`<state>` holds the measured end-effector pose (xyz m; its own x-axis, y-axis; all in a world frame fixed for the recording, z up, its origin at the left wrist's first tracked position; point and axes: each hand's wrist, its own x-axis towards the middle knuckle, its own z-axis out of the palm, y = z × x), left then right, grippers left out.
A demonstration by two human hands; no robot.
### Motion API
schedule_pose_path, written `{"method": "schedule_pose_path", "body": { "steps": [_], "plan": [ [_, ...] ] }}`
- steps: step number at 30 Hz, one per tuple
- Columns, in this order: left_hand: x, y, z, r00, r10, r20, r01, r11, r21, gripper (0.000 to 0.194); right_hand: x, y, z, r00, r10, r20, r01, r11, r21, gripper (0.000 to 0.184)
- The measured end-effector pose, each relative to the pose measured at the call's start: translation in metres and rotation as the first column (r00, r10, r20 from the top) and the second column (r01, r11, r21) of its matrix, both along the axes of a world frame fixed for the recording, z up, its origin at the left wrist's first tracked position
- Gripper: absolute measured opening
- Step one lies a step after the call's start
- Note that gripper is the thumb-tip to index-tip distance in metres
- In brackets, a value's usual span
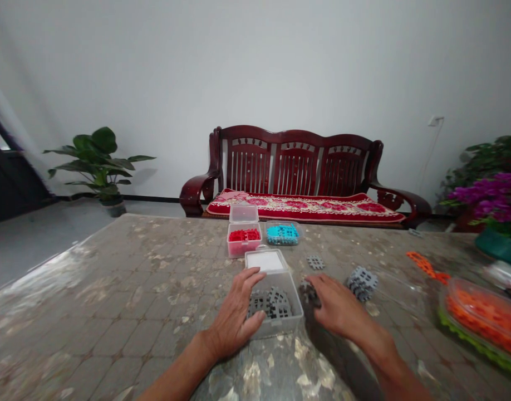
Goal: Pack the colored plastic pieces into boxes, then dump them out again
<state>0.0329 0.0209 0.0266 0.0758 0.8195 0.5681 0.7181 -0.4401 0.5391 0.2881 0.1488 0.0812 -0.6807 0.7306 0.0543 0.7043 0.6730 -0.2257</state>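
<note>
A clear plastic box (297, 320) with its lid (264, 260) tipped back holds grey interlocking plastic pieces (276, 303). My left hand (239, 314) lies along the box's left side, fingers stretched and thumb spread over the front part. Just right of the box, my right hand (337, 303) has its fingers closed on dark grey interlocking plastic pieces (309, 292), partly hidden by the hand. Beyond it, one flat grey lattice piece (315, 262) lies on the table. To the right stands a stack of grey pieces (362, 283).
Behind are an open box of red pieces (244, 236) and a tub of blue pieces (283, 234). At right sit a container of orange pieces (485, 312) over green ones (481, 348), loose orange pieces (424, 264) and a purple-flowered plant (493, 195). A wooden bench (295, 167) stands beyond.
</note>
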Motion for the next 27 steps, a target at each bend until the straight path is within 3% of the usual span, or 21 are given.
{"method": "schedule_pose_path", "body": {
  "steps": [3, 6, 8, 13, 16, 22, 27],
  "plan": [
    [0.0, 0.0, 0.0, 1.0, -0.006, 0.0, 0.006, 1.0, 0.005, 0.061, 0.004, 0.005, 0.03, 0.978, 0.023, -0.21, -0.023, 1.0, 0.0, 0.068],
    [0.0, 0.001, -0.001, 1.0, -0.009, -0.002, 0.009, 1.0, 0.016, 0.064, -0.011, -0.003, 0.056, 0.93, 0.184, -0.319, -0.196, 0.98, -0.008, 0.069],
    [0.0, 0.001, -0.002, 1.0, -0.006, 0.0, 0.006, 1.0, 0.029, 0.066, -0.029, -0.013, 0.063, 0.906, 0.304, -0.296, -0.321, 0.947, -0.01, 0.069],
    [0.0, 0.002, -0.008, 1.0, 0.005, -0.007, -0.005, 0.999, 0.052, 0.07, -0.058, -0.017, 0.051, 0.876, 0.468, -0.113, -0.472, 0.882, -0.002, 0.063],
    [0.001, 0.003, -0.009, 1.0, 0.01, 0.006, -0.01, 0.999, 0.041, 0.069, -0.051, -0.004, 0.039, 0.866, 0.475, -0.156, -0.472, 0.88, 0.054, 0.061],
    [0.001, 0.003, -0.006, 1.0, 0.001, 0.013, -0.001, 0.999, 0.035, 0.069, -0.033, 0.016, 0.024, 0.848, 0.333, -0.412, -0.364, 0.932, 0.004, 0.058],
    [0.001, 0.002, -0.004, 1.0, -0.005, 0.01, 0.005, 1.0, 0.021, 0.069, -0.026, 0.023, 0.01, 0.904, 0.161, -0.396, -0.174, 0.985, 0.003, 0.048]
  ]
}}
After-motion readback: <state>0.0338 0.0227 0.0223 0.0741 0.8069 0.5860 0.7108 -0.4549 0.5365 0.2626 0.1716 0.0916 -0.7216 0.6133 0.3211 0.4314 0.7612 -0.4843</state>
